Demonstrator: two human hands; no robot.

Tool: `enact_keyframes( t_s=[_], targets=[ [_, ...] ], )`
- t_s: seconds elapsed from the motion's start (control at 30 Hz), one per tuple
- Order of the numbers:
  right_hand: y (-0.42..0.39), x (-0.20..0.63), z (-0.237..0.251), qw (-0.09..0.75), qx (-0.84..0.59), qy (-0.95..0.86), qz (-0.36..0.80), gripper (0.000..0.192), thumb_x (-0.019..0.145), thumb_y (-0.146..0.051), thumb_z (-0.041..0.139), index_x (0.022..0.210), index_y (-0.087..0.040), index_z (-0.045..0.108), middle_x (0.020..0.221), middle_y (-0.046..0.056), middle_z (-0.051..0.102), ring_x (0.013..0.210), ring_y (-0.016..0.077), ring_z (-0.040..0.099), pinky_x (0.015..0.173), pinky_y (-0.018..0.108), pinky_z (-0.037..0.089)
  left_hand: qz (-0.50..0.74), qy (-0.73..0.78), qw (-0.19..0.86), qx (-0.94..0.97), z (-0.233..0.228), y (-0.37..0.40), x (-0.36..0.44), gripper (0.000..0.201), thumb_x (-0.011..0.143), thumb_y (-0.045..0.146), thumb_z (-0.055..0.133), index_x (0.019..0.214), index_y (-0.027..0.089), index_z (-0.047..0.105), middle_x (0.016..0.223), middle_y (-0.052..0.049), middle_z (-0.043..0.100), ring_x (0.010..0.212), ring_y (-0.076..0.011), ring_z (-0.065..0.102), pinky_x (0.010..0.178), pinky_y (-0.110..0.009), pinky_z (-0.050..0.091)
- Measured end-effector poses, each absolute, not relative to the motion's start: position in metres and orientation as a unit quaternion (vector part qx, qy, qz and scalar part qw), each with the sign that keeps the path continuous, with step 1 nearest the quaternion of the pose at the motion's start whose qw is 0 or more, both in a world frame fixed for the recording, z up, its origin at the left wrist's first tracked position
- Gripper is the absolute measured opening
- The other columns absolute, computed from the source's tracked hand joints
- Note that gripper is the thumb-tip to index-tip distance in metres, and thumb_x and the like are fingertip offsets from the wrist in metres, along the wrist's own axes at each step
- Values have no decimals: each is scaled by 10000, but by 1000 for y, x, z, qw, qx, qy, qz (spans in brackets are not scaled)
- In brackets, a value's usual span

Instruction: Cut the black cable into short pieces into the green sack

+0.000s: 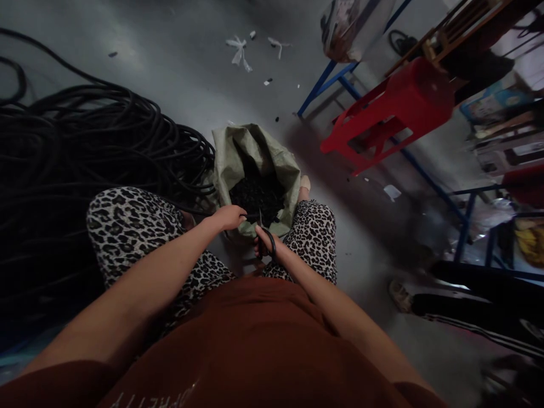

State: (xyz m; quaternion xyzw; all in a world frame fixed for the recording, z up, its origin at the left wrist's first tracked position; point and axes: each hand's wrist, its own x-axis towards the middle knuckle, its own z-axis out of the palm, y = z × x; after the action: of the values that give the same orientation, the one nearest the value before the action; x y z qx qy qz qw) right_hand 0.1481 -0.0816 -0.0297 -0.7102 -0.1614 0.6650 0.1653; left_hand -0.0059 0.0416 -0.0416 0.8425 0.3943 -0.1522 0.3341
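I sit with a pale green woven sack [238, 156] open between my knees, and it holds a heap of small black pieces [258, 195]. My left hand [229, 217] grips the end of a black cable at the sack's near rim. My right hand [264, 241] is closed around the black handles of a pair of scissors [269, 245], whose blades point up toward the cable end. The two hands are almost touching above the sack's mouth.
A big pile of coiled black cable [85, 147] fills the floor on my left. A red plastic stool [395, 113] and blue metal shelving [425, 175] stand to the right. Another person's legs and shoe [425, 303] lie at lower right. White scraps [238, 51] litter the grey floor.
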Motion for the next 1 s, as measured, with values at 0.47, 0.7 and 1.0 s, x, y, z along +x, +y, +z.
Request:
enact_keyframes(
  t_s=[0.47, 0.7, 1.0],
  targets=[
    [-83, 151, -31, 140, -710, -219, 655, 493, 916, -568, 444, 792, -109, 574, 546, 46, 603, 418, 133, 570, 368, 189, 364, -160, 383, 352, 839, -47, 43, -8, 330, 868, 347, 469, 1096, 281, 698, 1040, -38, 723, 957, -206, 647, 781, -243, 461],
    [-87, 157, -48, 136, -710, -278, 633, 552, 883, -631, 432, 811, -115, 615, 602, 51, 628, 477, 130, 586, 410, 187, 384, -165, 377, 354, 840, -41, 43, -7, 320, 862, 327, 468, 1074, 272, 703, 1028, -34, 723, 951, -200, 645, 774, -239, 461],
    [-87, 157, -50, 137, -704, -282, 637, 513, 894, -605, 440, 730, -140, 581, 540, 40, 583, 434, 126, 548, 375, 202, 399, -167, 368, 369, 837, -40, 43, -8, 308, 843, 318, 466, 1014, 281, 720, 969, -19, 734, 904, -195, 648, 733, -232, 457]
  ],
)
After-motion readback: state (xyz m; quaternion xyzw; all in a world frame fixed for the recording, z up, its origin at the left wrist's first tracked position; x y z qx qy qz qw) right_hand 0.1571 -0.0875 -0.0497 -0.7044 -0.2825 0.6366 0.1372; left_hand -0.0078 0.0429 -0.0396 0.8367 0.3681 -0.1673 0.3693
